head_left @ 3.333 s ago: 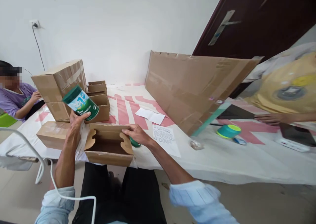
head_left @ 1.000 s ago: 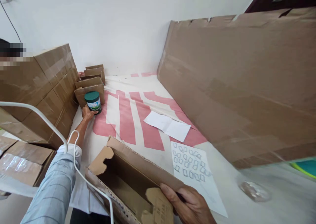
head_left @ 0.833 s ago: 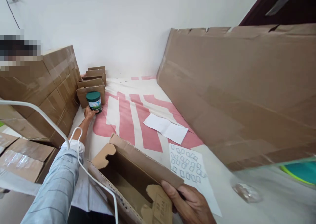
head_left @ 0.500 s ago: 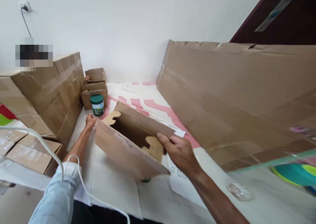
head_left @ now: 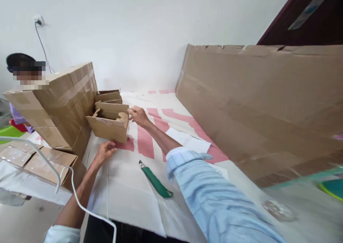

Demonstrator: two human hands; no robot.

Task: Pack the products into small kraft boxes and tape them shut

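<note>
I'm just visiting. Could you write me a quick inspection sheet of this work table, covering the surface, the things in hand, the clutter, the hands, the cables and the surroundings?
Surface: table under a white cloth with pink stripes.
Things in hand: small open carton, top flaps up.
Clutter: green-handled cutter, white paper, taped boxes, more small cartons.
Hands: right hand grips the carton's right edge; left hand is open beside its base.
Cables: white cable near the left arm.
Surroundings: large cardboard sheet, white wall, dark door, another person at left.
</note>
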